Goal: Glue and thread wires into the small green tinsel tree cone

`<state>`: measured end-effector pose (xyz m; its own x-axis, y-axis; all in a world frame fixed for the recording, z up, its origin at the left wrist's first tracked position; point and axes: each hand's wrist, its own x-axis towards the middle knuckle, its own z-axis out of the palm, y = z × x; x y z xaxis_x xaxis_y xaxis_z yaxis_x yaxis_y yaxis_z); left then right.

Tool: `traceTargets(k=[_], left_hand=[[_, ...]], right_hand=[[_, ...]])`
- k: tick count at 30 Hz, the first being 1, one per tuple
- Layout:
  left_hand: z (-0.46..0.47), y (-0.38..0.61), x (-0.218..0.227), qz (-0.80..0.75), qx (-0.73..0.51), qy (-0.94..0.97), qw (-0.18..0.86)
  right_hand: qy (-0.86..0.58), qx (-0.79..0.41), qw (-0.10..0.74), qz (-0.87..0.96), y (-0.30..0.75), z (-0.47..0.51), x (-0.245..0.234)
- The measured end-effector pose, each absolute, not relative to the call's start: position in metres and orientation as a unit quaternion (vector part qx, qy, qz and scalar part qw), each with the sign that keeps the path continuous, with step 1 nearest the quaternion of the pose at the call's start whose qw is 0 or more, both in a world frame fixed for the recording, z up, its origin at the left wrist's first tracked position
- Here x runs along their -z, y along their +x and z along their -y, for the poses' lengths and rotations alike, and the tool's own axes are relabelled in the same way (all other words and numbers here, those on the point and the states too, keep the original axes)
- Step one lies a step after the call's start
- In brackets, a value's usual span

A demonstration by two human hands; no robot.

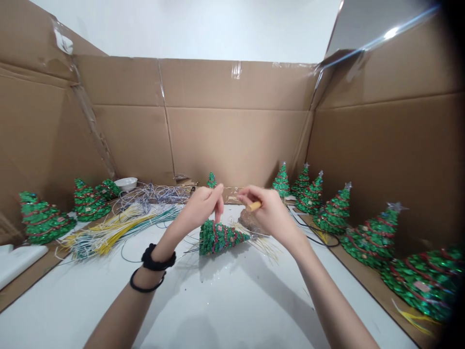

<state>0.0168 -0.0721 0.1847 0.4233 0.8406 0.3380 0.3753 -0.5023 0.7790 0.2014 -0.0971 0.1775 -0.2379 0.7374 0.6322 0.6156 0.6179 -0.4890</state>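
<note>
A small green tinsel Christmas tree (pixel 221 238), wound with red garland, lies on its side on the white table, its tip pointing right. Just above its wide end is my left hand (pixel 205 206), thumb and fingers pinched together; whatever may be between them is too small to name. My right hand (pixel 269 208) is closed around a short tool with a yellow handle (pixel 253 206), whose far end is hidden or too fine to see. Under the right hand sit a brown lump (pixel 250 220) and a spread of thin pale sticks (pixel 267 248).
Bundles of yellow, white and green wires (pixel 119 228) lie at left, below a tangle of wire (pixel 152 193) and a white bowl (pixel 126 183). Finished-looking trees line the right side (pixel 374 237) and left side (pixel 45 218). Cardboard walls (pixel 236 140) enclose the table.
</note>
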Motion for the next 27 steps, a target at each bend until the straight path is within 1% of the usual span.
traceTargets(k=[2, 3, 4, 6, 8, 11, 16, 21, 25, 27], left_hand=[[0.068, -0.002, -0.169, -0.383, -0.192, 0.786, 0.447], [0.065, -0.012, -0.158, -0.372, -0.099, 0.783, 0.489], [0.063, -0.021, -0.147, -0.357, -0.041, 0.778, 0.515], [0.059, -0.038, -0.125, -0.340, 0.007, 0.756, 0.559], [0.056, -0.049, -0.106, -0.344, 0.006, 0.736, 0.583], [0.055, -0.053, -0.094, -0.399, -0.021, 0.736, 0.546], [0.053, -0.052, -0.093, -0.428, -0.086, 0.747, 0.502], [0.047, -0.051, -0.084, -0.427, -0.147, 0.790, 0.415], [0.043, -0.047, -0.076, -0.407, -0.201, 0.801, 0.391], [0.041, -0.043, -0.071, -0.405, -0.229, 0.791, 0.398]], right_hand=[[-0.441, -0.109, 0.410, 0.791, 0.205, 0.090, -0.154], [-0.450, -0.131, 0.394, 0.791, 0.205, 0.085, -0.140], [-0.453, -0.159, 0.377, 0.792, 0.205, 0.080, -0.126], [-0.454, -0.204, 0.364, 0.787, 0.203, 0.070, -0.100], [-0.453, -0.221, 0.351, 0.789, 0.198, 0.062, -0.082], [-0.461, -0.216, 0.334, 0.793, 0.194, 0.059, -0.069], [-0.484, -0.192, 0.309, 0.796, 0.190, 0.065, -0.069], [-0.509, -0.163, 0.302, 0.789, 0.188, 0.070, -0.069], [-0.523, -0.148, 0.297, 0.785, 0.187, 0.072, -0.068], [-0.527, -0.146, 0.297, 0.783, 0.185, 0.073, -0.068]])
